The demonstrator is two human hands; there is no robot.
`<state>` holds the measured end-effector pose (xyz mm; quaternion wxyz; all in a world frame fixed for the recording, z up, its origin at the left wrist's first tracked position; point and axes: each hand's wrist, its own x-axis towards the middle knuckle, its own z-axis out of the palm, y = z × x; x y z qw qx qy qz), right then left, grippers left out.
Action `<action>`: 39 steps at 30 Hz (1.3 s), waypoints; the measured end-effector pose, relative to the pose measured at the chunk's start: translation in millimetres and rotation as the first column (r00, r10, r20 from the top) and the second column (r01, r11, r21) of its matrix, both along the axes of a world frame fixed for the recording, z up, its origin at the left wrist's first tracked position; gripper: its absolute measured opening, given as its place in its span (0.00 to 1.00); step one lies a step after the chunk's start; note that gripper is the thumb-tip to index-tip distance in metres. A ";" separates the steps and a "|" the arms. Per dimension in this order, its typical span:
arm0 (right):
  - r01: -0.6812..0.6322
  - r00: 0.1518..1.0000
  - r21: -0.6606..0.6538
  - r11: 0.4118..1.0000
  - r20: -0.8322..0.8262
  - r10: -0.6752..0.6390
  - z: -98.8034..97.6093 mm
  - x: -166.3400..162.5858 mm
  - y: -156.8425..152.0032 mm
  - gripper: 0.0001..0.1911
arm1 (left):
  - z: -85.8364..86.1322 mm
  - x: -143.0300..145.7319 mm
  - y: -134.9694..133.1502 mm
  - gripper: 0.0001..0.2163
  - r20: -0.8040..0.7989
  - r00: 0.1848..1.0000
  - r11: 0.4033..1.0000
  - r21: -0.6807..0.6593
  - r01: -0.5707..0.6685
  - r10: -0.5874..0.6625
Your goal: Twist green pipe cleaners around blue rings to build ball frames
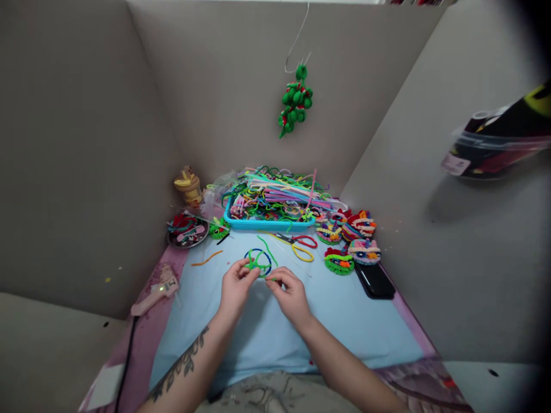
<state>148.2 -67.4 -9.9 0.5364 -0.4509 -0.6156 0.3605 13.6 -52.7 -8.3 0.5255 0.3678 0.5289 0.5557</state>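
In the head view my left hand [236, 287] pinches a ring of blue and green pipe cleaners [253, 265] by its lower left side. Green strands cross inside the ring, and its right edge is dark blue. My right hand [293, 293] is closed at the lower right of the ring, thumb and finger together on a green pipe cleaner end [272, 279]. A loose green pipe cleaner [267, 250] lies just beyond the ring. Scissors with red and yellow handles [303, 250] rest on the blue cloth [331, 327] past my right hand.
A blue tray [269, 225] heaped with pipe cleaners stands at the back. Several fluffy round figures [339, 261] and a black phone [375, 281] are on the right. To the left are a metal dish [188, 238], a glue gun [155, 295] and an orange pipe cleaner [207, 258].
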 end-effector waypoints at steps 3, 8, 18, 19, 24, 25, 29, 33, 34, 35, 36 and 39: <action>-0.030 1.000 0.032 0.999 -0.001 0.030 3.0 5.1 2.1 0.03 | 2.2 -0.5 1.2 0.19 -0.025 1.000 1.000 -0.015 0.017 -0.017; 0.114 0.990 0.061 0.992 0.080 -0.119 4.2 10.9 6.3 0.04 | 10.0 2.0 -1.2 0.18 -0.093 0.989 0.993 -0.041 0.109 -0.112; 0.243 0.934 0.205 0.948 0.213 -0.286 6.5 7.9 7.4 0.01 | 13.2 4.8 -5.8 0.13 -0.078 0.981 0.984 -0.018 0.178 -0.179; 0.246 0.933 0.210 0.946 0.215 -0.290 6.9 7.7 6.9 0.01 | 12.9 4.7 -6.2 0.13 -0.084 0.979 0.983 -0.005 0.185 -0.185; 0.239 0.933 0.214 0.947 0.221 -0.285 7.6 7.5 5.7 0.02 | 13.6 3.2 -8.3 0.12 -0.159 0.961 0.970 0.047 0.238 -0.228; 0.234 0.934 0.214 0.949 0.223 -0.280 7.5 7.7 5.8 0.03 | 14.5 2.9 -8.5 0.12 -0.175 0.954 0.966 0.053 0.254 -0.241; 0.202 0.945 0.167 0.965 0.228 -0.236 5.9 8.7 6.1 0.04 | 17.9 2.3 -8.9 0.12 -0.232 0.937 0.957 0.065 0.282 -0.260; 0.166 0.958 0.089 0.982 0.221 -0.182 3.3 9.1 5.0 0.04 | 16.1 2.4 -10.3 0.11 -0.320 0.912 0.953 0.075 0.293 -0.256; 0.162 0.958 0.075 0.984 0.229 -0.175 2.5 9.1 4.7 0.04 | 14.9 2.5 -11.0 0.11 -0.354 0.901 0.952 0.075 0.296 -0.252; 0.160 0.956 0.062 0.985 0.240 -0.170 1.7 9.0 4.4 0.04 | 13.8 2.5 -11.8 0.11 -0.394 0.886 0.952 0.075 0.297 -0.245; 0.161 0.953 0.051 0.986 0.252 -0.169 0.7 8.9 4.3 0.04 | 12.9 2.6 -12.7 0.11 -0.438 0.867 0.952 0.073 0.299 -0.238; 0.171 0.938 0.047 0.984 0.297 -0.177 -3.0 8.3 4.3 0.05 | 12.0 2.6 -15.7 0.11 -0.561 0.798 0.946 0.077 0.314 -0.219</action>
